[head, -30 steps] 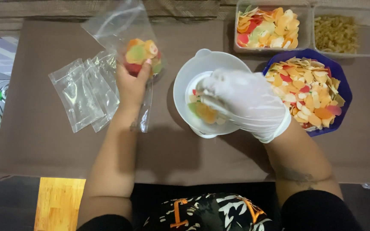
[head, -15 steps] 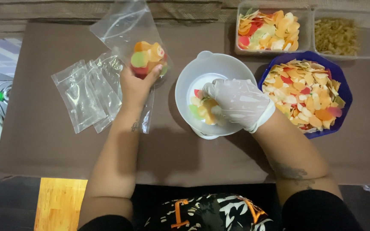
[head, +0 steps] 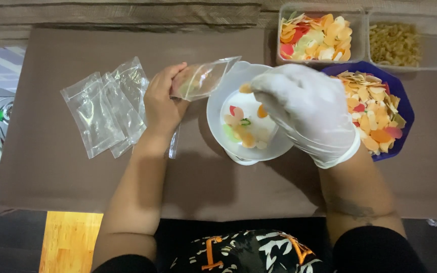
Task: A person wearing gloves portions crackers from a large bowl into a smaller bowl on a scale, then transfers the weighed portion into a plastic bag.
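Two hands meet over the white bowl [head: 251, 126] on the bench [head: 77, 182]. The bare left hand [head: 164, 101] pinches a small clear bag [head: 203, 78], which lies long-ways toward the right with its far end over the bowl's rim. The gloved right hand [head: 307, 111] curls over the bowl, just right of the bag; I cannot tell what its fingers hold.
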